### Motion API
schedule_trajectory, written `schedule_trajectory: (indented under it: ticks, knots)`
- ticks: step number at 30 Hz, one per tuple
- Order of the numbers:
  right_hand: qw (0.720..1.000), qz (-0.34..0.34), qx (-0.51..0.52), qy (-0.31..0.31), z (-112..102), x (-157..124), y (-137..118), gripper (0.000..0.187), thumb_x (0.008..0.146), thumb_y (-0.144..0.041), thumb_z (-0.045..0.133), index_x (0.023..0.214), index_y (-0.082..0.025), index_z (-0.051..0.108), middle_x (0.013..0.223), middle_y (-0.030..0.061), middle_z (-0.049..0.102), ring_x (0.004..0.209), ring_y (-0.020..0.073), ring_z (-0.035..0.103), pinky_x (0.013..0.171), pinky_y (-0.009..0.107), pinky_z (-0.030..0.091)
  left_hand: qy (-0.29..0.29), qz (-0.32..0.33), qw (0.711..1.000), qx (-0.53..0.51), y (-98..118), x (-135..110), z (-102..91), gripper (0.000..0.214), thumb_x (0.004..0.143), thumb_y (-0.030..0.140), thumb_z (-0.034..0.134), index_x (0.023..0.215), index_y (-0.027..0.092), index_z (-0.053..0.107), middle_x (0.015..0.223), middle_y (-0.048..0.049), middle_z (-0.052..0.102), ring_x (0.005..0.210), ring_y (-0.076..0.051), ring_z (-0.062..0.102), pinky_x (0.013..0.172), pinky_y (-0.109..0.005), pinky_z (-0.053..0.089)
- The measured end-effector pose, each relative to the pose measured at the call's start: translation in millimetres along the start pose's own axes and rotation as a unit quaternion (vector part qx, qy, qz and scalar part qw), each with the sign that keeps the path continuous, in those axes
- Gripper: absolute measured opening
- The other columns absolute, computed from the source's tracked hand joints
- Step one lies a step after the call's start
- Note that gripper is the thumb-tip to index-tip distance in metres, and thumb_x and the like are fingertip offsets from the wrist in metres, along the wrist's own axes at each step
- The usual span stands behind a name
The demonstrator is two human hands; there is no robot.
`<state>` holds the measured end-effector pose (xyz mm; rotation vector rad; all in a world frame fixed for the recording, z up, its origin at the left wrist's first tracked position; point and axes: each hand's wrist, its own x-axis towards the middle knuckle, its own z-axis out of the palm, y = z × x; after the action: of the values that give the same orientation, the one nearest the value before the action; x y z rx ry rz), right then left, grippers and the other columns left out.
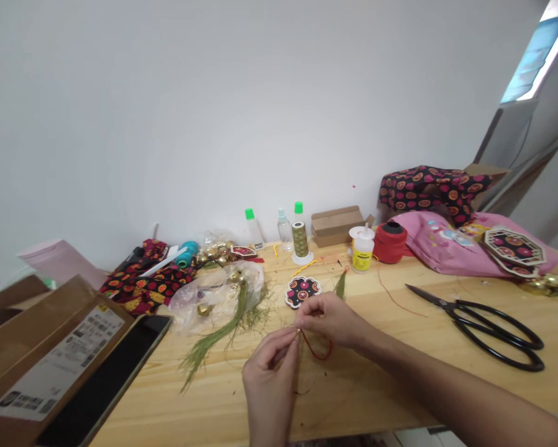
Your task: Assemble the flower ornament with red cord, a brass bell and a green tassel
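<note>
On a pale wooden table (214,403), black-handled metal scissors (448,305) lie open-handled beyond the right forearm, and a frayed tassel of olive-green thread (223,329) trails to the left. A left hand (279,354) pinches one end of a thin red cord (317,357) between thumb and fingertips; the cord loops below the right hand (328,316), whose thumb and forefinger press together, their hold too small to tell. A loosened pinch could let the cord slip; stray green strands nearby might tangle in it.
</note>
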<state>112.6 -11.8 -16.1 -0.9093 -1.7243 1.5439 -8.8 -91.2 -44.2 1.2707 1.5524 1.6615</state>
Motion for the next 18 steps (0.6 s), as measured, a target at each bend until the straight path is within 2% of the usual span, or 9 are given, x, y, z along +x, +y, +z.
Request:
schedule_trajectory:
  ticks: [6, 10, 14, 18]
  knots:
    - [0.997, -0.01, 0.071, -0.006, 1, -1, 0, 0.017, 0.065, -0.028, 0.059, 0.058, -0.013, 0.055, 0.054, -0.0027, 0.055, 0.048, 0.0066, 0.044, 0.047, 0.019, 0.034, -0.01, -0.059, 0.997, -0.038, 3, 4, 1.3, 0.009, 0.059, 0.024, 0.069, 0.064, 0.017, 0.07, 0.071, -0.0051, 0.071, 0.068, -0.016, 0.065, 0.064, -0.02, 0.053]
    - [0.994, -0.034, 0.105, 0.008, -2, -2, -5, 0.02, 0.071, -0.032, 0.056, 0.064, -0.015, 0.051, 0.058, -0.001, 0.059, 0.047, 0.0064, 0.046, 0.046, 0.018, 0.034, -0.022, -0.061, 0.997, -0.047, 5, 4, 0.1, 0.009, 0.059, 0.024, 0.069, 0.064, 0.016, 0.07, 0.07, -0.0058, 0.071, 0.068, -0.017, 0.065, 0.065, -0.022, 0.053]
    - [0.985, -0.063, 0.156, 0.025, -6, -2, -10, 0.023, 0.075, -0.037, 0.054, 0.068, -0.016, 0.046, 0.058, -0.0025, 0.06, 0.04, 0.0053, 0.045, 0.043, 0.018, 0.035, -0.011, -0.003, 1.0, -0.001, 4, -3, -5.8, 0.006, 0.06, 0.023, 0.067, 0.059, 0.018, 0.068, 0.068, -0.0044, 0.07, 0.067, -0.017, 0.065, 0.062, -0.023, 0.053]
    - [0.984, -0.094, 0.15, 0.005, -9, -4, -15, 0.023, 0.075, -0.036, 0.055, 0.068, -0.016, 0.045, 0.053, -0.0043, 0.056, 0.038, 0.0057, 0.046, 0.041, 0.018, 0.036, -0.072, 0.127, 0.98, 0.132, -1, -10, -11.8, 0.009, 0.069, 0.019, 0.06, 0.065, 0.019, 0.067, 0.073, -0.0037, 0.069, 0.07, -0.016, 0.063, 0.067, -0.024, 0.051]
